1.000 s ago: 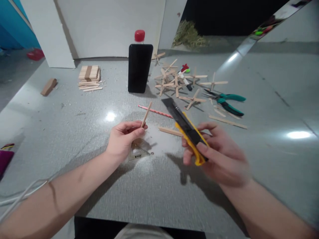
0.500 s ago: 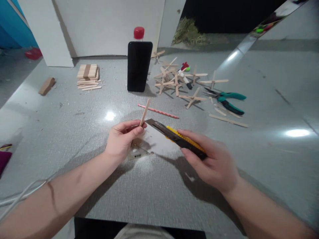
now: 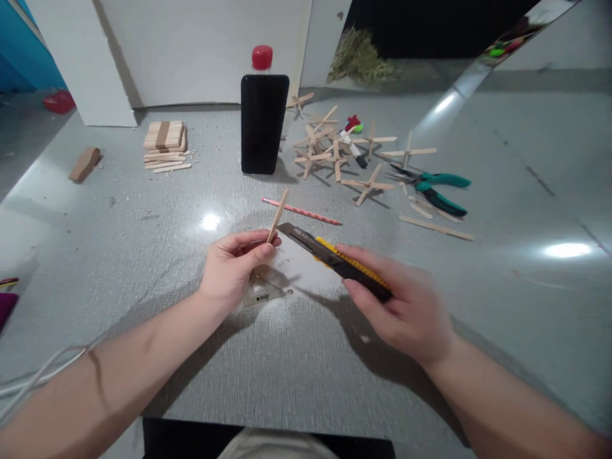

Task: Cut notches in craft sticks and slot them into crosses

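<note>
Between the thumb and fingers of my left hand (image 3: 239, 262), a wooden craft stick (image 3: 278, 213) is pinched, tilted up and slightly right. My right hand (image 3: 396, 303) is wrapped round a yellow and black utility knife (image 3: 342, 261). The knife's blade points up-left, its tip at or very close to the stick just above my left fingers; contact is unclear. Under my left hand lies a clear plastic ruler or set square (image 3: 264, 298), partly hidden. A red patterned pencil (image 3: 306, 211) rests beyond both hands.
Crossed-stick pieces (image 3: 368, 184) and green-handled pliers (image 3: 435, 191) lie at the back right, near loose sticks (image 3: 436, 227). A black phone (image 3: 264, 124) leans on a red-capped bottle (image 3: 262, 57). At the back left are a banded stick bundle (image 3: 164, 136) and a wood block (image 3: 85, 164).
My right hand has turned the knife so its blade has swung left and down to the stick. My left hand keeps its pinch almost in place. The view has shifted slightly.
</note>
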`<state>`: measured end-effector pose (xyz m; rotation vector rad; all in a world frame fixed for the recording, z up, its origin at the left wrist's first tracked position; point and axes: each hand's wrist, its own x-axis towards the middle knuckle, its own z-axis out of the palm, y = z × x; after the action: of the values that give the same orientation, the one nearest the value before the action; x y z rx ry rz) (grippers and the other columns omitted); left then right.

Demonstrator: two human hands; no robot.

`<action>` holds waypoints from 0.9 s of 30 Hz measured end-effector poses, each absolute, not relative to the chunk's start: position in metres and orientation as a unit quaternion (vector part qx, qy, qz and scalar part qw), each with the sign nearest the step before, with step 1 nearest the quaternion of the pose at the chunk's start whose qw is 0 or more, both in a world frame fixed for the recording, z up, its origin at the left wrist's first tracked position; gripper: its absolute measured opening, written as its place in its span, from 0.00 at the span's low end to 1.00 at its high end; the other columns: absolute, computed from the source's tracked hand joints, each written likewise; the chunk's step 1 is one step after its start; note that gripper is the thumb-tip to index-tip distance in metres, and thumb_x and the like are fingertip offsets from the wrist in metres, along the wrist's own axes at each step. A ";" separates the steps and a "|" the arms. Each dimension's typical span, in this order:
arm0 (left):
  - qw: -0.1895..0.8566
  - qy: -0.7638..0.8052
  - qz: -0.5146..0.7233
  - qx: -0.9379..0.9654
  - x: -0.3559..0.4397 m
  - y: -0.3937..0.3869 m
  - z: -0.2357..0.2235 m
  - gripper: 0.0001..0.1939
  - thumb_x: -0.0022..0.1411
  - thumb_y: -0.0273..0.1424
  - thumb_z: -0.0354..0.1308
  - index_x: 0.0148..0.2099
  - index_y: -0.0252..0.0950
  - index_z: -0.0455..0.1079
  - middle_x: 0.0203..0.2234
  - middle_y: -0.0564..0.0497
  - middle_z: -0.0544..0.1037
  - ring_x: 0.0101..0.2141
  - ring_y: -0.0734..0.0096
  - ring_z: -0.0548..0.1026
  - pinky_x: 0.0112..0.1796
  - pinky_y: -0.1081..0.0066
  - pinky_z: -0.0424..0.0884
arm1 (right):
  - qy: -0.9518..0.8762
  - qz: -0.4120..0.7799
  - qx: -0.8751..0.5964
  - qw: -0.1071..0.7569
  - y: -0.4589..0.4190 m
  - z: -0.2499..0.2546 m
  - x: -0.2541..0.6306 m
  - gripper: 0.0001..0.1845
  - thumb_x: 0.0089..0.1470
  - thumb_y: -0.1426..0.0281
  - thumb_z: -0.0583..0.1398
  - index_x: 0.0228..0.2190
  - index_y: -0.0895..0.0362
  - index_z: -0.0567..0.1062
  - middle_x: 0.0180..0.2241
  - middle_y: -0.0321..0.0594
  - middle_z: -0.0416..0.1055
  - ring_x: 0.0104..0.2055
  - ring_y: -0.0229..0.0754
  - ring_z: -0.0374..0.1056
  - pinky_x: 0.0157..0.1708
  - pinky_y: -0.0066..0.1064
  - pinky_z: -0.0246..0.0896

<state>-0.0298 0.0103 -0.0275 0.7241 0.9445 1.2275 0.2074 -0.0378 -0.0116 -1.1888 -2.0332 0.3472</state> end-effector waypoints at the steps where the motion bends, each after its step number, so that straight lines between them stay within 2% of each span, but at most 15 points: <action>1: 0.657 0.416 0.541 0.320 -0.030 0.010 -0.027 0.16 0.40 0.37 0.81 0.33 0.42 0.82 0.32 0.51 0.85 0.37 0.68 0.84 0.40 0.70 0.82 | -0.793 0.133 -0.465 0.372 -0.038 -0.012 0.207 0.26 0.62 0.73 0.59 0.60 0.46 0.72 0.51 0.40 0.81 0.47 0.47 0.81 0.45 0.35 0.78; 8: 0.654 0.412 0.545 0.325 -0.030 0.010 -0.029 0.15 0.41 0.36 0.81 0.33 0.42 0.82 0.34 0.50 0.85 0.38 0.66 0.84 0.44 0.66 0.81 | -0.792 0.140 -0.471 0.361 -0.038 -0.011 0.207 0.25 0.62 0.73 0.59 0.59 0.47 0.72 0.51 0.42 0.81 0.48 0.50 0.81 0.47 0.40 0.78; 15: 0.647 0.418 0.546 0.329 -0.031 0.011 -0.031 0.15 0.42 0.35 0.80 0.33 0.41 0.83 0.35 0.49 0.85 0.38 0.65 0.84 0.45 0.64 0.81 | -0.795 0.157 -0.464 0.359 -0.038 -0.011 0.207 0.25 0.62 0.74 0.59 0.59 0.47 0.72 0.53 0.41 0.80 0.50 0.49 0.80 0.50 0.39 0.77; 21: 0.635 0.428 0.552 0.329 -0.031 0.011 -0.033 0.13 0.41 0.32 0.80 0.32 0.40 0.83 0.37 0.50 0.85 0.38 0.69 0.83 0.46 0.68 0.80 | -0.796 0.164 -0.455 0.364 -0.039 -0.010 0.205 0.25 0.61 0.75 0.59 0.59 0.48 0.73 0.54 0.41 0.79 0.52 0.48 0.79 0.53 0.39 0.76; 27: 0.633 0.434 0.546 0.335 -0.031 0.012 -0.029 0.14 0.42 0.35 0.80 0.32 0.40 0.83 0.34 0.49 0.85 0.35 0.67 0.83 0.43 0.67 0.80 | -0.758 0.259 -0.476 0.362 -0.037 -0.007 0.209 0.22 0.63 0.72 0.59 0.57 0.47 0.75 0.52 0.40 0.80 0.52 0.51 0.79 0.52 0.44 0.76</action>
<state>-0.0306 0.0116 -0.0286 0.7663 0.9933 1.2489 0.2092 -0.0369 -0.0069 -1.2257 -1.9525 0.6669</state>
